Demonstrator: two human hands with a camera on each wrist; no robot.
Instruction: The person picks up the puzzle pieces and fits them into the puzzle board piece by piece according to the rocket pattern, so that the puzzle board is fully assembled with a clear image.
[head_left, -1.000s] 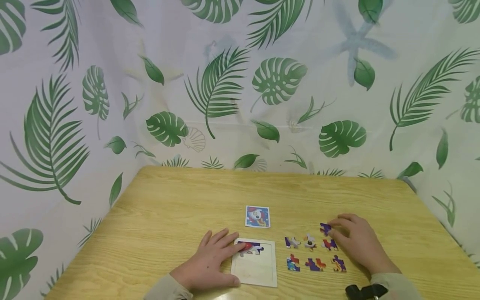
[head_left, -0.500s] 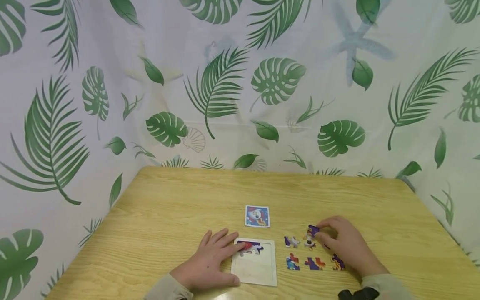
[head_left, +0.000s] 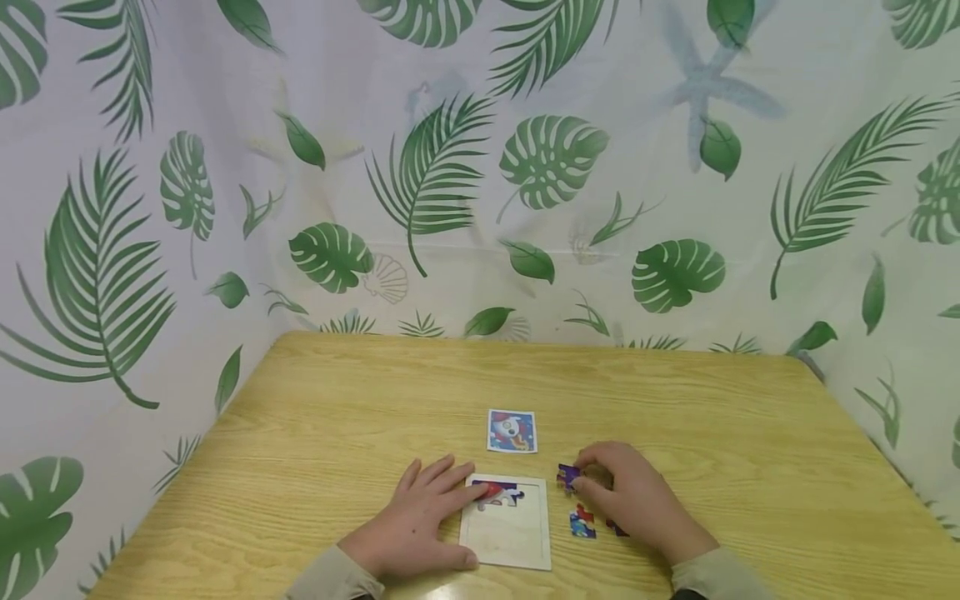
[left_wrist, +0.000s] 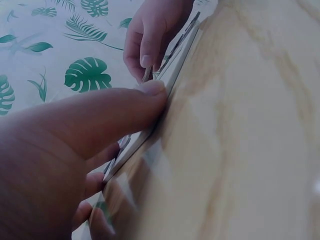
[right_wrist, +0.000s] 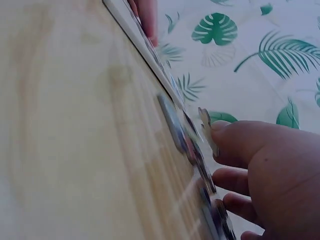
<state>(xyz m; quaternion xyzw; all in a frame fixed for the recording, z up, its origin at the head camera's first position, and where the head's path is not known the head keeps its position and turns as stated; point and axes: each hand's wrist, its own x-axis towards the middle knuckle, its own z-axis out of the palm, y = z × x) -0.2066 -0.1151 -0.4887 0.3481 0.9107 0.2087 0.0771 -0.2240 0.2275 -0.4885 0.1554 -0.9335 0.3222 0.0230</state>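
Observation:
My left hand (head_left: pixel 420 525) rests flat at the left side of a pale square puzzle tray (head_left: pixel 510 537), its fingers spread and its index fingertip on the joined red, white and purple pieces (head_left: pixel 497 493) in the tray's upper left. In the left wrist view its thumb (left_wrist: pixel 125 107) touches the tray's edge. My right hand (head_left: pixel 637 504) pinches a purple puzzle piece (head_left: pixel 567 476) between thumb and index finger, just right of the tray; in the right wrist view this puzzle piece (right_wrist: pixel 207 130) stands raised above the table. Several loose pieces lie under or near that hand, partly hidden.
A small picture card (head_left: pixel 512 432) of a white rocket lies behind the tray. One blue and red loose piece (head_left: pixel 582 522) is right of the tray, and a purple one (head_left: pixel 617 528) shows below my right hand. A leaf-print curtain (head_left: pixel 450 208) backs the wooden table (head_left: pixel 360 392).
My right hand has moved left toward the tray with the pinched purple piece, passing over the loose pieces and now covering several. My left hand stays on the tray.

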